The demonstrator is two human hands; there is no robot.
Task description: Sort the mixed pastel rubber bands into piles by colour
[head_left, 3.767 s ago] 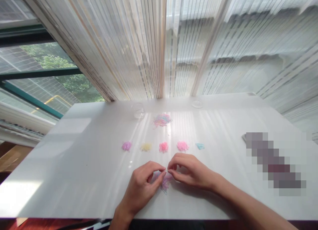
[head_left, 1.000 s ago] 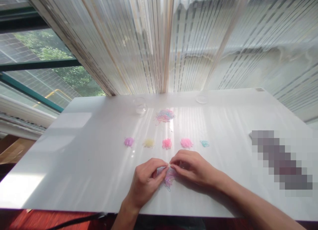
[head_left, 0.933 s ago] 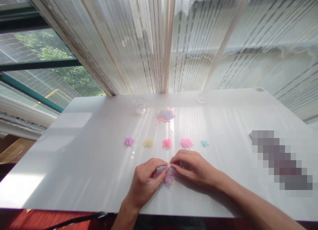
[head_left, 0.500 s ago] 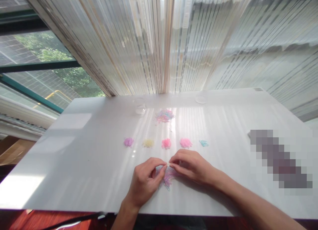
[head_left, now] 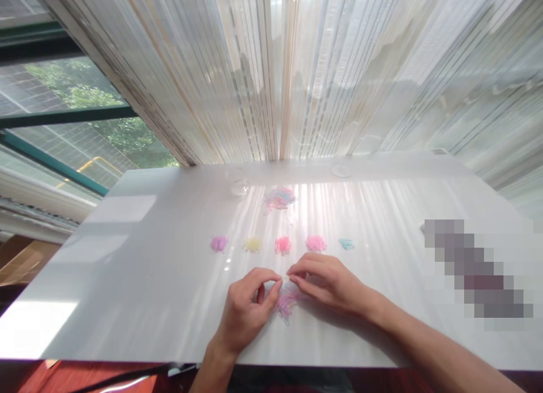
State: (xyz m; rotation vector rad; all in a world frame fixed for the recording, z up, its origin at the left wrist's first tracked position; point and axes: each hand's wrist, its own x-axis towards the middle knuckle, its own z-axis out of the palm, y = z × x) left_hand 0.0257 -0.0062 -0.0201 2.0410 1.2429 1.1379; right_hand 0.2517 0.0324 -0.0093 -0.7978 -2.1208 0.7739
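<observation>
Over the table's near middle, my left hand (head_left: 246, 303) is closed in a pinch of thumb and forefinger. My right hand (head_left: 328, 280) faces it from the right, also pinching, its fingertips a short gap away. Between them is a tiny pale rubber band (head_left: 285, 277), hard to make out. Just below the fingertips lies a loose pile of mixed pink, purple and bluish rubber bands (head_left: 286, 309), partly hidden by my hands. Beyond, small sorted piles form a row: purple (head_left: 219, 243), pale yellow (head_left: 253, 244), coral pink (head_left: 283, 245), light pink (head_left: 316, 243) and blue (head_left: 346, 243).
Farther back on the white table (head_left: 148, 280) is another mixed pile of bands (head_left: 280, 198). A clear container (head_left: 240, 185) stands left of it, and a clear round lid (head_left: 340, 171) lies to its right. A blurred-out object (head_left: 477, 268) lies at the right. Curtains (head_left: 275, 70) hang behind the table.
My fingertips have drawn slightly apart, with the pale band now less visible between them. The piles lie as before; the view has shifted a little.
</observation>
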